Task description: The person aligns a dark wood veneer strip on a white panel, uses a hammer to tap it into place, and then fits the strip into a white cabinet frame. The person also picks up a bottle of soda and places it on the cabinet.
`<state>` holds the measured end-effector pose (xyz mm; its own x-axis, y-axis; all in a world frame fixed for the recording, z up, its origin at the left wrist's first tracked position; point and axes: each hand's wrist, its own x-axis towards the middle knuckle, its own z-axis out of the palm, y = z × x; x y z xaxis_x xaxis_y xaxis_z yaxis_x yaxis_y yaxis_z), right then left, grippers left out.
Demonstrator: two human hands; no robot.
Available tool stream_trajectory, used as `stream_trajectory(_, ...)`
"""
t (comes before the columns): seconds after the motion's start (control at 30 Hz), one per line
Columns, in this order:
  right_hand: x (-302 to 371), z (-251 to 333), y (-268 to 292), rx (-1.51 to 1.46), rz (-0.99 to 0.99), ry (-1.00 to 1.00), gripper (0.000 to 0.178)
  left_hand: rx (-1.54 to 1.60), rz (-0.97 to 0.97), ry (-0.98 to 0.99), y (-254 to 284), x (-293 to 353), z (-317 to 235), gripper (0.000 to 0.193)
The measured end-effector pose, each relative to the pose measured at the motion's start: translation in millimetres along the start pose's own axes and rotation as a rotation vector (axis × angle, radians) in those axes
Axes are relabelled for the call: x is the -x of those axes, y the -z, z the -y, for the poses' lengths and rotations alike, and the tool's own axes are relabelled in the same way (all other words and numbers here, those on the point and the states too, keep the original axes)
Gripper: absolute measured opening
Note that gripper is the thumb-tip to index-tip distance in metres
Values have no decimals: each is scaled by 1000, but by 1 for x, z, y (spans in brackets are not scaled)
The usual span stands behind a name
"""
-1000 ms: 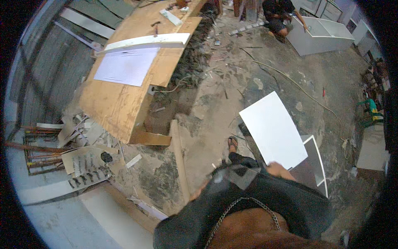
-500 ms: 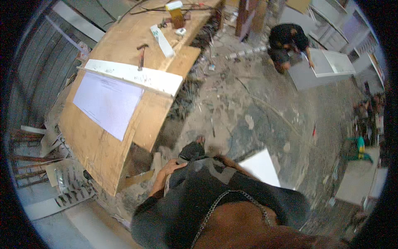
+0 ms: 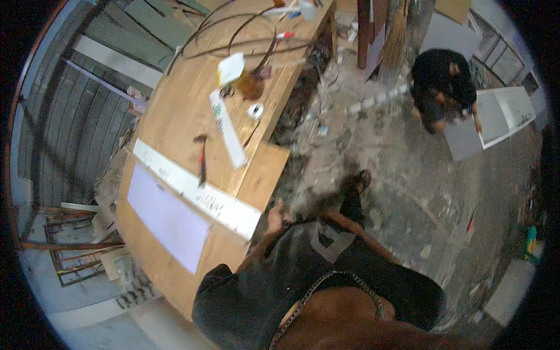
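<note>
My left hand (image 3: 275,217) hangs beside the right edge of a wooden worktable (image 3: 169,111), its blurred fingers apart and no object visible in it. It is nearest to a long white board (image 3: 227,213) lying across the table. My right forearm (image 3: 356,233) crosses in front of my dark shirt; the fingers of that hand do not show clearly. A hammer (image 3: 202,160) with a red and black handle rests with its end on the white board. Alongside lies a pale lilac sheet (image 3: 166,216). Farther up is a narrow white strip (image 3: 228,131).
A yellow container with a white top (image 3: 230,69), a small white round item (image 3: 255,111) and a coiled dark cable (image 3: 251,44) occupy the table's far part. A person (image 3: 441,84) crouches at the far right by a white-framed panel (image 3: 507,114). Debris litters the floor (image 3: 373,140).
My view has shifted forward along the table, and my left hand now shows beside the white board's end. One foot shows farther ahead. The white panel on the floor near me has left view.
</note>
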<state>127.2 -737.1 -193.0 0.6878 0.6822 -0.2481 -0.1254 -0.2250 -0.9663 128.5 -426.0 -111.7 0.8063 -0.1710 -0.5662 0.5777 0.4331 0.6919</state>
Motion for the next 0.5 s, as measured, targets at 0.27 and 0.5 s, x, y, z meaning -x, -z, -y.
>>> stream_trajectory(0.27,-114,21,244,-379,295,627,59,476,79,92,-217,-182,-130,58)
stream_trajectory(0.5,-88,-5,421,-433,-153,292,38,527,-203,198,-323,-311,-198,61)
